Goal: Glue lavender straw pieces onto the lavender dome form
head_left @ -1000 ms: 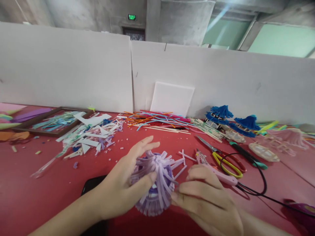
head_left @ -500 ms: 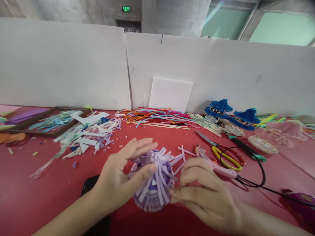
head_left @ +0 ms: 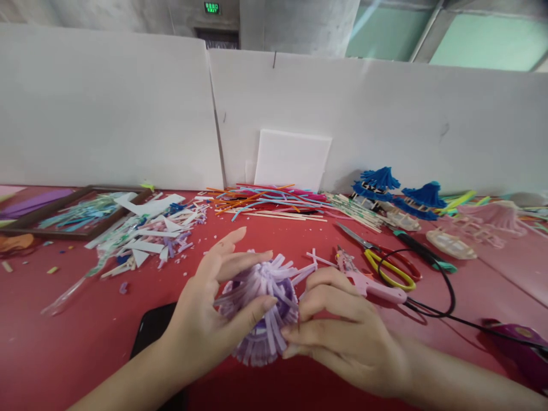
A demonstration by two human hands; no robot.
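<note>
A lilac pipe-cleaner roof model (head_left: 265, 285), with strands fanning down from its peak over a darker purple ring and a fringed lower tier, is held low in the middle of the head view. My left hand (head_left: 209, 308) grips it from the left, thumb across the front and fingers behind the top. On its right side my right hand (head_left: 342, 331) is closed, thumb and fingertips pinched at the lower edge by the ends of the strands. What exactly lies between those fingertips is hidden. Loose lilac pipe-cleaner pieces (head_left: 315, 260) lie just behind my right hand.
Right of my hands lie a pink glue gun (head_left: 381, 287) with a black cord, and scissors (head_left: 389, 268) with yellow and red handles. Blue roof models (head_left: 377, 181) stand behind. Pipe cleaners (head_left: 274, 200) are heaped at the back, scraps (head_left: 154, 234) at left. A phone (head_left: 149, 328) lies beside my left wrist.
Both hands and the model have shifted slightly left in view, as has the whole scene. My right fingertips now sit closer against the model's lower right edge.
</note>
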